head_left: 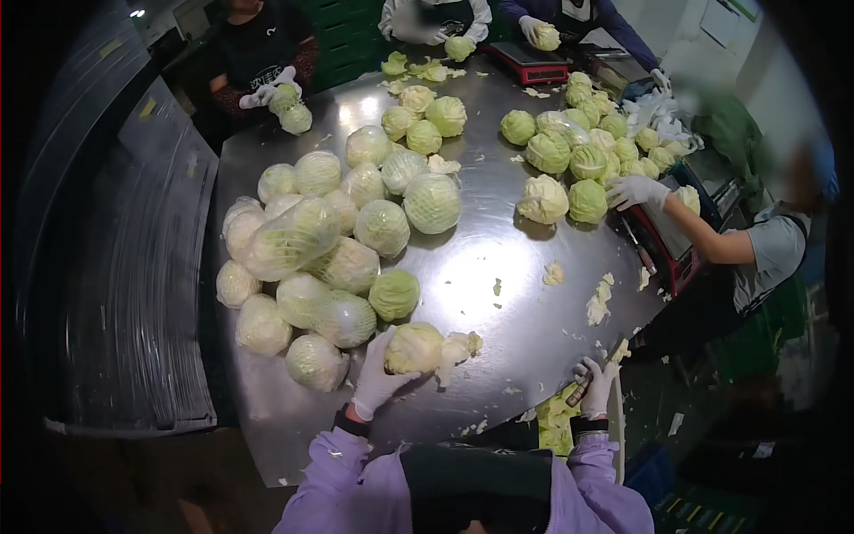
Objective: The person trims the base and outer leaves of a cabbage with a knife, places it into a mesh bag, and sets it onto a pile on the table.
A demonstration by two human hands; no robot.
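Note:
My left hand (377, 377), in a white glove, is closed around the side of a pale green cabbage (414, 348) at the near edge of the steel table. Loose outer leaves (458, 350) hang from the cabbage's right side. My right hand (600, 390), also gloved, is out to the right, beyond the table edge. It is closed on what looks like a knife (580, 389), of which a short dark handle shows; the blade is hard to make out. A scrap of leaf (620, 350) is beside its fingertips. Cut leaves (556, 423) lie in a bin under that hand.
Wrapped cabbages (334, 267) are piled on the table's left. Bare cabbages (587, 163) are heaped at the right, beside a red scale (680, 258) and a co-worker's gloved hand (638, 190). Several co-workers stand around the table (471, 392). Leaf scraps (599, 303) lie about.

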